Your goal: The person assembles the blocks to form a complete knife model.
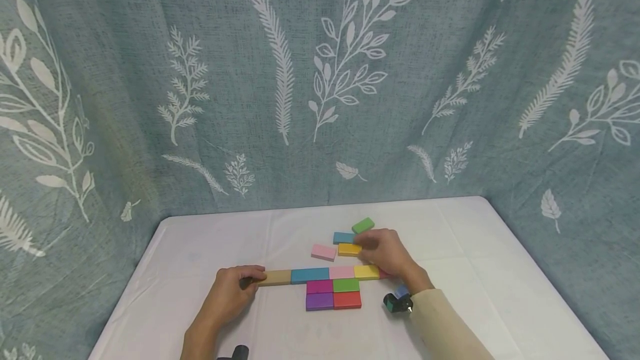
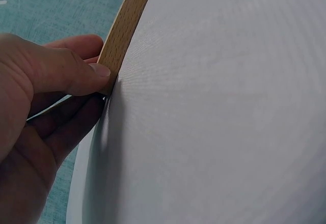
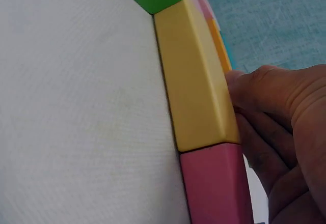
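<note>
1. Keep the tan block (image 1: 276,278) flat at the left end of the row (image 1: 310,275), roughly parallel to the counter's (image 1: 440,238) far edge.
2. Steady lightly with the left grip (image 1: 232,290), pinching the outer end.
3. Right grip (image 1: 390,251) at the loose yellow block (image 1: 348,249): cannot tell whether pinching. Avoid nudging the loose blue block (image 1: 343,237) beyond.

We're looking at the tan wooden block (image 1: 278,278) now, grain plain along its side, left end of a straight row, up against a long blue block (image 1: 310,275), then a pink block (image 1: 341,272) and a yellow block (image 1: 366,272). Behind them we've got the amber block (image 1: 348,250), flat, apart from the row, right end partly covered.
</note>
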### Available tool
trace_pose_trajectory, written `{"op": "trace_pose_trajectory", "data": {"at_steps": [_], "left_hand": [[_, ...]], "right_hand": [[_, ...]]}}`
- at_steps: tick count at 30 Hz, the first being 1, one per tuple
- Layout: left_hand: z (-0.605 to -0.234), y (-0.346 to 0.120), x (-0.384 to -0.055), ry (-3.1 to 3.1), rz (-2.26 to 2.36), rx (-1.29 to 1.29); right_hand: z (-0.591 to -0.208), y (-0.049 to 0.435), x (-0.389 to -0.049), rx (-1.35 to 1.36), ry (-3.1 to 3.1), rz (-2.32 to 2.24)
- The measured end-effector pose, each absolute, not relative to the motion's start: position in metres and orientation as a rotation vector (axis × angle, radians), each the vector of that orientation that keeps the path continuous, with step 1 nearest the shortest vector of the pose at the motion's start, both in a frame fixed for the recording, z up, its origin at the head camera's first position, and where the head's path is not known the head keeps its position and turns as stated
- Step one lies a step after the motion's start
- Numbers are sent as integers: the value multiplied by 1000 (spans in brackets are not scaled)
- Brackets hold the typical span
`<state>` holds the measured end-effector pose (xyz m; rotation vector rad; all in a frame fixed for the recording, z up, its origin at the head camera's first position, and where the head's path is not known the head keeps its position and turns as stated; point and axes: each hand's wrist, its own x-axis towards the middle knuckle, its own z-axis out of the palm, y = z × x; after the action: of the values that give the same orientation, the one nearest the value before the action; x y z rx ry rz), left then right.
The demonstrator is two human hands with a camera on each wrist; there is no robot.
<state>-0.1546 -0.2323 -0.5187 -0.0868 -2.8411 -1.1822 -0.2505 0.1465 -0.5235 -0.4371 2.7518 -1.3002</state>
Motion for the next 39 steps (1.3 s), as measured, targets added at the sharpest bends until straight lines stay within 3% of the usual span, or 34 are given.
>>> {"op": "trace_pose_trajectory", "data": {"at_steps": [22, 39], "left_hand": [[-519, -234, -156, -2858, -1174, -110], [-517, -232, -157, -2861, -1159, -105]], "right_hand": [[-499, 159, -191, -396, 2748, -1477], [-506, 135, -150, -607, 2569, -1529]]}}
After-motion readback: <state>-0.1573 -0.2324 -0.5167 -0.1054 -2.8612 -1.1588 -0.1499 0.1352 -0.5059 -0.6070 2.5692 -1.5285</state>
